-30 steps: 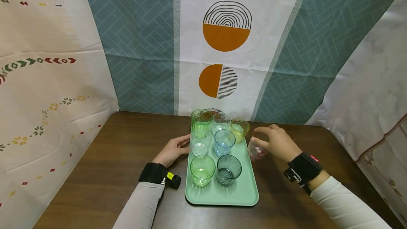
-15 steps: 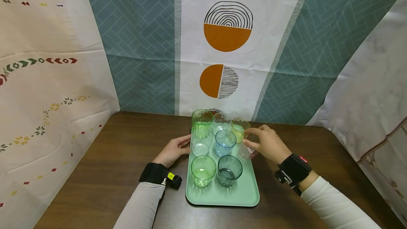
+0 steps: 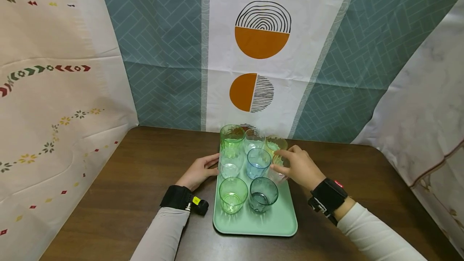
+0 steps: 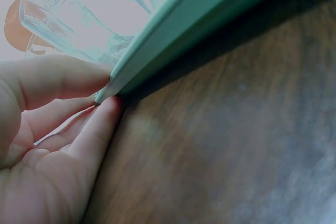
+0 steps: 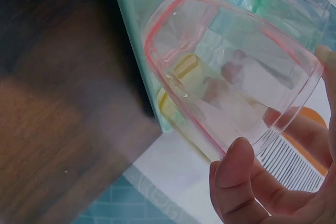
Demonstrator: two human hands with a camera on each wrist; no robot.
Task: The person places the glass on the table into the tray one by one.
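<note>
My left hand (image 3: 198, 172) lies beside the pale green tray (image 3: 255, 224), fingers fairly straight, tips against its left edge. In the left wrist view, the fingertips meet the tray's side wall (image 4: 152, 40). My right hand (image 3: 301, 168) holds a clear pink-tinted glass (image 5: 231, 72) by its rim, thumb on one side and fingers on the other. That glass is over the tray's right side, partly hidden by the hand in the head view. Close by are the blue glass (image 3: 258, 166), the yellow glass (image 3: 275, 144) and the dark grey glass (image 3: 262, 196).
The tray also carries a light green glass (image 3: 232, 198), a colourless glass (image 3: 230, 168), another colourless glass (image 3: 254, 140) and a taller green glass (image 3: 232, 136) at the back. A patterned curtain (image 3: 170, 63) hangs behind the brown wooden table (image 3: 119, 196).
My right hand has carried the pink glass leftward, from beside the tray's right edge to over the tray near the blue glass. The left hand stays against the edge.
</note>
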